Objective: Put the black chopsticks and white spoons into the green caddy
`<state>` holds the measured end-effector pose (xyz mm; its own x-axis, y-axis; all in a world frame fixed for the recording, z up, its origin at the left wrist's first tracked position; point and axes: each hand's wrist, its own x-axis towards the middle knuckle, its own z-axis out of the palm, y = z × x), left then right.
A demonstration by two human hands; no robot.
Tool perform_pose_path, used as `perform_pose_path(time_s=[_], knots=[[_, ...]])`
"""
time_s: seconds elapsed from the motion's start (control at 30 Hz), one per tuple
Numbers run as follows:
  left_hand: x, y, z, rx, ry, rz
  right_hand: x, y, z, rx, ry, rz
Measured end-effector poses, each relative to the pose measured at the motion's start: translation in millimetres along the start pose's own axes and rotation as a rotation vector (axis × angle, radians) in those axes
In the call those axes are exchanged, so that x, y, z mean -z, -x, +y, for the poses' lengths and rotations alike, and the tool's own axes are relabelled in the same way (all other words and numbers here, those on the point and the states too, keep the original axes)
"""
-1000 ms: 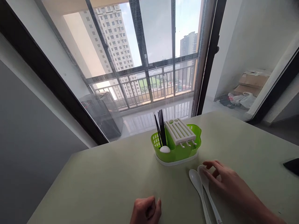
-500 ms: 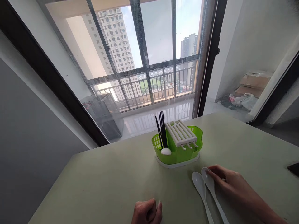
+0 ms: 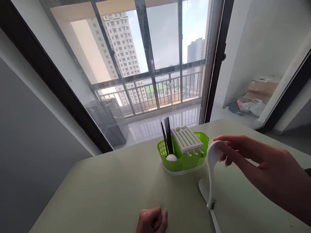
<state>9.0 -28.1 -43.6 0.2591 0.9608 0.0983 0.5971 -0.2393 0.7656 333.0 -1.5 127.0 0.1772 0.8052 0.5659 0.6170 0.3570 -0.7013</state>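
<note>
My right hand (image 3: pixel 245 158) pinches a white spoon (image 3: pixel 212 168) by its bowl end and holds it upright, handle pointing down. A second white spoon (image 3: pixel 203 188) lies on the table beneath it, partly covered by the raised one. My left hand (image 3: pixel 153 220) rests closed at the table's near edge, fingers curled with nothing visible in them. Beyond both hands stands a green utensil basket (image 3: pixel 179 165) on a white base. Black chopsticks (image 3: pixel 168 137) and a white spoon bowl (image 3: pixel 171 158) show in its left part, and a white slotted rack (image 3: pixel 187 139) sits over its middle.
The pale green tabletop (image 3: pixel 109 191) runs up to a glass door with a dark frame (image 3: pixel 215 64). A dark object (image 3: pixel 308 172) lies at the table's right edge. Behind the glass are a grey cabinet (image 3: pixel 107 124), a cardboard box (image 3: pixel 263 87) and plastic bags (image 3: pixel 257 106).
My right hand has lifted one spoon off the table, moving up and away from me and tipping it upright. The other spoon stays lying. My left hand has hardly moved.
</note>
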Motion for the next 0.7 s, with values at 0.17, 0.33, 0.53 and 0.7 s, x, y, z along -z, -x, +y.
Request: perform_pose_path(time_s=[0.17, 0.33, 0.53, 0.7], knots=[[-1.5, 2, -6, -0.021, 0.028, -0.009, -17, -24, -33, 0.174, 0.034, 0.179], [-2.4, 3, -9, -0.043, -0.009, 0.012, -50, -37, -40, 0.443, 0.121, 0.213], [-1.2, 2, -5, -0.046, 0.016, -0.008, -96, -34, -36, 0.593, 0.233, 0.104], [-1.9, 2, -3, -0.017, 0.016, -0.009, -122, -28, -30, 0.612, 0.255, 0.017]])
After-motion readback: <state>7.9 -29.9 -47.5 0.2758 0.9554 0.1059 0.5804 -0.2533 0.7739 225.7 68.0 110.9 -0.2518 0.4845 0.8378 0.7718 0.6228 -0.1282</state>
